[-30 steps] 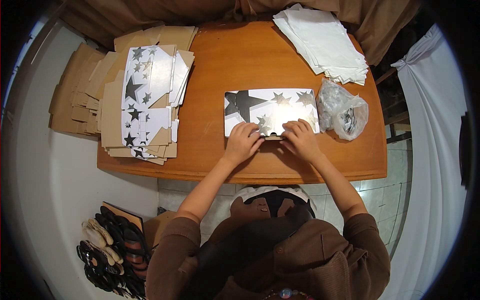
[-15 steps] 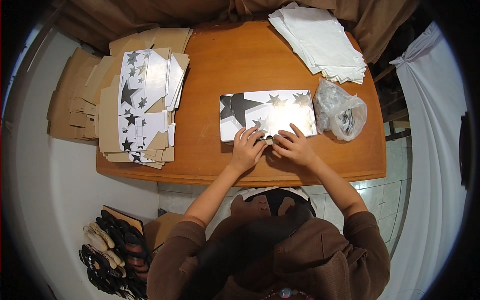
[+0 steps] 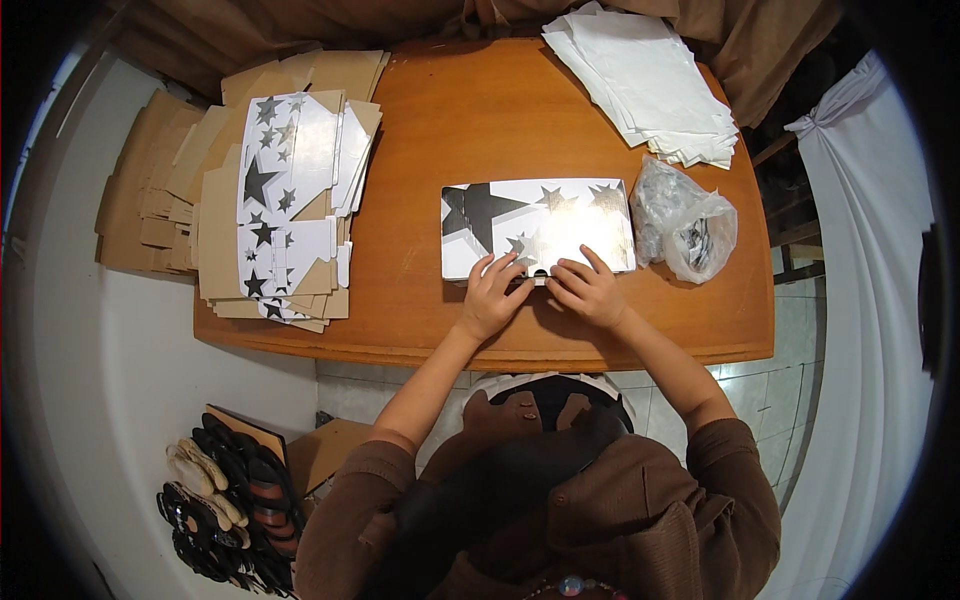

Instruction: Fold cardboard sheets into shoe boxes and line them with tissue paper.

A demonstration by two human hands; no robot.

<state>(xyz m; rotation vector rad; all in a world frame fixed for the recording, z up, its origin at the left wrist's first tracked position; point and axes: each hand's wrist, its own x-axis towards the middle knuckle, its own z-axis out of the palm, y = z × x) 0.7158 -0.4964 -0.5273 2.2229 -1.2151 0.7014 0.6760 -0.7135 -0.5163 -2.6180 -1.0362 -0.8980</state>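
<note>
1. A wooden bench (image 3: 420, 150) with a smooth orange-brown top fills the middle of the view, its edges bowed by the wide lens
2. Brown cloth (image 3: 390, 20) hangs in folds behind the far edge, a pale plain wall (image 3: 130, 350) stands on the left, a gathered white drape (image 3: 860, 250) falls on the right, and light, glossy tiles cover the floor (image 3: 795, 370)
3. The box (image 3: 540, 225) lies flat on the bench, right of centre and toward the near edge; it is rectangular, glossy white, with black and silvery stars, and a small dark notch marks its near edge
4. The left grip (image 3: 490, 300) and the right grip (image 3: 592, 292), both bare hands, touch that near edge on either side of the notch, fingers bent; I cannot tell whether they clench the box or merely rest on it
5. Just right of the box sits a crumpled, see-through plastic bag (image 3: 690, 225) with grey and dark contents
6. Thin white sheets (image 3: 650, 80) overlap unevenly at the far right corner
7. Flattened cartons (image 3: 290, 150), matt brown and star-printed white, pile up at left
8. Dark and beige footwear (image 3: 205, 490) clusters below, near brown board (image 3: 330, 450)
</note>
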